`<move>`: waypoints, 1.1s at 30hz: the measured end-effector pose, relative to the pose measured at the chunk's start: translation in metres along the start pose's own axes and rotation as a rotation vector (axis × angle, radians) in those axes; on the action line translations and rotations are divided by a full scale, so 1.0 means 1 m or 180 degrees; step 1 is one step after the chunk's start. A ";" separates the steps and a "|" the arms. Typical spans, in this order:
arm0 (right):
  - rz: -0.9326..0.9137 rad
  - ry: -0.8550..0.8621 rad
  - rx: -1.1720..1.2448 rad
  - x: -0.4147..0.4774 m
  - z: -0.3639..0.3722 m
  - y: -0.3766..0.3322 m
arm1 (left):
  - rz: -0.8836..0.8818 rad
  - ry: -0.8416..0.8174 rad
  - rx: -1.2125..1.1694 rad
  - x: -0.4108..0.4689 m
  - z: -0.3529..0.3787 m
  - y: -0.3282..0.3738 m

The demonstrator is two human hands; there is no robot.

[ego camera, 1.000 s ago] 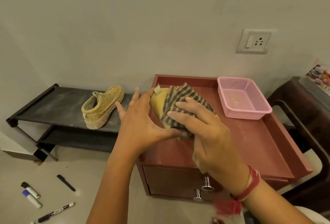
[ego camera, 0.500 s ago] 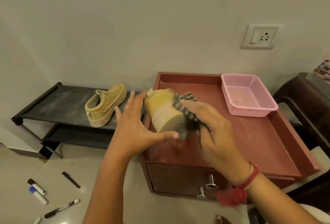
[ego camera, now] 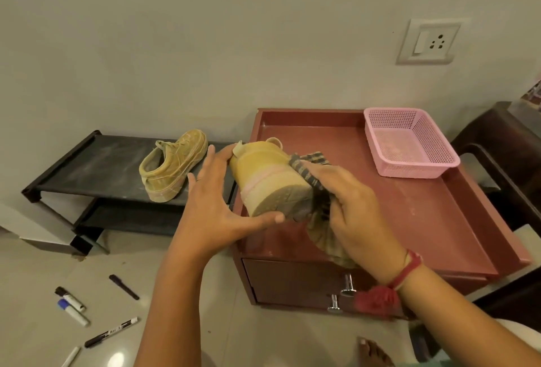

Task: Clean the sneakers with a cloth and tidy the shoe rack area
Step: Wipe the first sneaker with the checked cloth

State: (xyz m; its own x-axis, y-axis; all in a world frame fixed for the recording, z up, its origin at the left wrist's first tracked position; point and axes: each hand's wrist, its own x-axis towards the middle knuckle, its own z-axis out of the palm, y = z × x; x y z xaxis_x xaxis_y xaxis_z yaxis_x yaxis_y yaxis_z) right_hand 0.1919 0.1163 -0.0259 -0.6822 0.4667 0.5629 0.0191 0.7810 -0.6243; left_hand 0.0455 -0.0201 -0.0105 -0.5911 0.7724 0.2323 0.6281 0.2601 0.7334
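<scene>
While wiping, head view only: spans heel of sneaker [ego camera: 263, 173] with left hand [ego camera: 216, 205], thumb under the sole edge and straight fingers up the back, holding it, probably to brace against the rubbing. Tilted sole toward camera, likely to expose the dirty tread. Over front-left corner of red tabletop [ego camera: 424, 214]; cannot tell if toe rests on it. Presses checked cloth [ego camera: 310, 170] against the sole's far edge with right hand [ego camera: 354, 211], fingers curled round the bunched fabric, slack hanging below the palm. Done over the tabletop rather than the floor [ego camera: 35, 264], seemingly for support and to catch grit. Second sneaker [ego camera: 172, 167] upright on top shelf of black shoe rack [ego camera: 87, 161], just left of the cabinet, apart from both hands; cannot tell whether cleaned. Pink basket [ego camera: 409, 144] at back right of tabletop, out of the way. Markers [ego camera: 70, 303] scattered on floor lower left, so tidying judged not yet done; cleaning judged midway at best.
</scene>
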 end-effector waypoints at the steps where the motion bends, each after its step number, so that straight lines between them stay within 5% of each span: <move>1: 0.0011 0.0023 -0.0007 -0.001 -0.001 0.000 | 0.0051 0.0005 0.0002 0.000 0.000 -0.001; 5: -0.0206 -0.0055 -0.0367 -0.013 0.004 -0.009 | 0.0172 -0.0040 -0.0032 0.001 0.001 -0.006; 10: 0.0549 -0.0316 -0.0734 -0.007 -0.002 0.047 | 0.0006 -0.0039 -0.0190 -0.001 -0.003 -0.017; 15: 0.0869 0.0041 -0.0560 0.006 -0.010 0.052 | -0.0160 -0.0262 0.0088 -0.002 -0.011 -0.027; 18: 0.0547 0.0108 -0.0463 0.008 -0.002 0.031 | -0.0322 -0.0343 0.0443 -0.002 -0.012 -0.040; 24: -0.0357 -0.0716 -0.0958 -0.024 0.038 0.004 | -0.0441 -0.0449 0.0764 0.001 -0.002 -0.043; 29: 0.0280 -0.0314 -0.1152 -0.010 0.029 0.040 | -0.0304 -0.0298 0.1096 0.004 0.011 -0.045; 33: -0.0160 -0.0541 -0.0770 -0.027 0.040 0.008 | -0.0078 -0.0177 0.1315 0.009 0.021 -0.042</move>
State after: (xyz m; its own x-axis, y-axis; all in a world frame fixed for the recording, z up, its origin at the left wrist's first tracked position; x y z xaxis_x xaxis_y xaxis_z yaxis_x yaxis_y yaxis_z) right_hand 0.1813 0.0936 -0.0678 -0.7990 0.3645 0.4783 0.1420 0.8872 -0.4390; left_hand 0.0242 -0.0120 -0.0527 -0.5872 0.7904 0.1748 0.7711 0.4805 0.4177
